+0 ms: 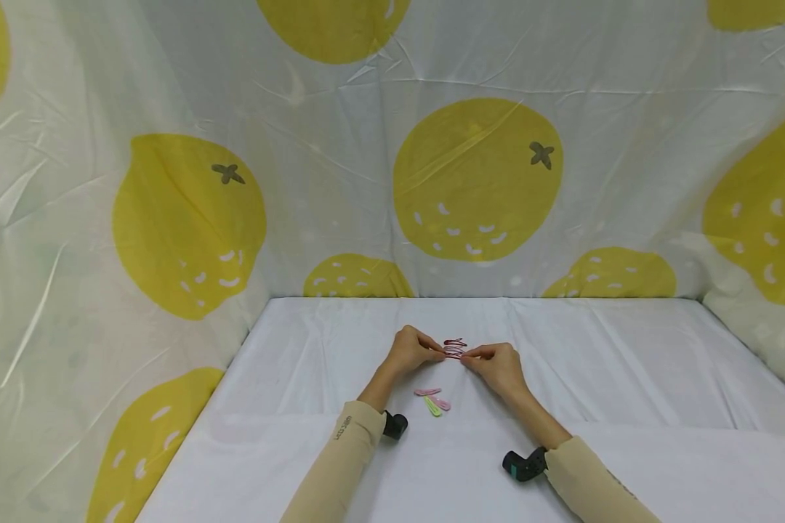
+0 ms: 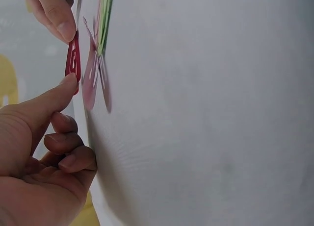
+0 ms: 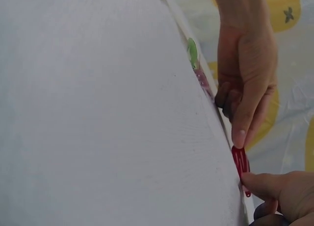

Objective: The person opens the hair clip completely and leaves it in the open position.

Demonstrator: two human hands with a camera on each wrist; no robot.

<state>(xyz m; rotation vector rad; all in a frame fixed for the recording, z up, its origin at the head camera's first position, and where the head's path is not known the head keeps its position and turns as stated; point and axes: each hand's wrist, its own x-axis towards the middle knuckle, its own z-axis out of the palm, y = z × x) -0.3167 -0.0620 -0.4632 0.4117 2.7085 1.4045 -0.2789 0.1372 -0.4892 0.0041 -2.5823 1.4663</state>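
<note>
In the left wrist view, the left hand (image 2: 49, 182) and right hand (image 2: 51, 8) pinch opposite ends of a red clip (image 2: 73, 59); the right wrist view shows the same grip. In the head view, other red clips (image 1: 455, 343) lie just beyond, the row seemingly part formed; the pink and green clips (image 1: 432, 407) lie loosely nearer the sleeves (image 1: 360, 428), apparently not yet arranged.

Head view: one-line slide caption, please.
Left hand and right hand pinch a red clip; pink clips and a green clip lie nearby on white cloth.
</note>
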